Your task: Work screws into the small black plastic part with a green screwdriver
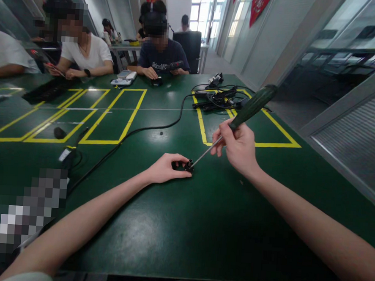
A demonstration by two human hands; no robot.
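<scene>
My left hand pinches a small black part between thumb and fingers, low over the green table. The part has a short round post on top; its exact kind is too small to make out. In my right hand is a screwdriver with a thick dark green handle, held near where the shaft begins. The thin metal shaft slants down to the left, and its tip meets the black part. Whether the tip sits in a screw cannot be seen.
A black cable crosses the table. Tangled black parts and cables lie by a yellow-taped area at the far right. A dark lump rests at left. Across the table sit co-workers, one in a dark shirt holding a tool.
</scene>
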